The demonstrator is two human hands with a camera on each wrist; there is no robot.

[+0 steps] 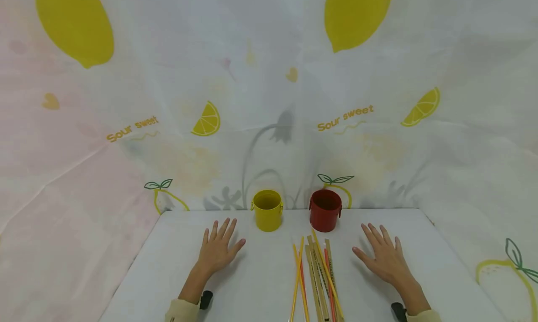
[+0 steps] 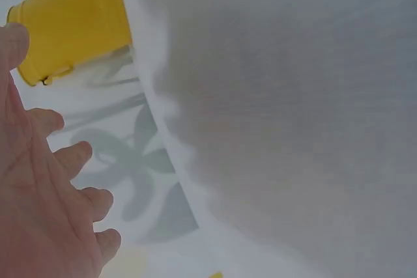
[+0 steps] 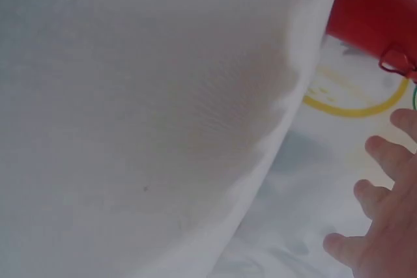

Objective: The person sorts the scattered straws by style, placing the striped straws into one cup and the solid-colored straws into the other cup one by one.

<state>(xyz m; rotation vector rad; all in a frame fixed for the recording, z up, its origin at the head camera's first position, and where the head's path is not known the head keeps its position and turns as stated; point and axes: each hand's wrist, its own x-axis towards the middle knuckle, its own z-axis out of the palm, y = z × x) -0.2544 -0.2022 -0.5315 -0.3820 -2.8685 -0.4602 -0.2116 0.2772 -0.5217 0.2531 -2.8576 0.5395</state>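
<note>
My left hand [image 1: 216, 252] is held over the left part of the table with its fingers spread, holding nothing. To its upper right stands a small yellow bucket [image 1: 268, 214], seen also in the left wrist view as a yellow bucket [image 2: 75, 24] beyond the thumb. On the other side my right hand [image 1: 384, 259] has its fingers spread too, and nothing is in it. A small red bucket [image 1: 325, 212] stands to its upper left; part of the red bucket [image 3: 374, 14] shows in the right wrist view. Between the hands lies a loose bunch of sticks [image 1: 315, 275], some tan with printing, others yellow-orange or red.
The white table [image 1: 252, 275] reaches back to a hanging cloth [image 1: 260, 93] printed with lemons and words. Both buckets stand near the table's back edge. The lower ends of the sticks run toward the bottom of the head view. Dark bands sit at both wrists.
</note>
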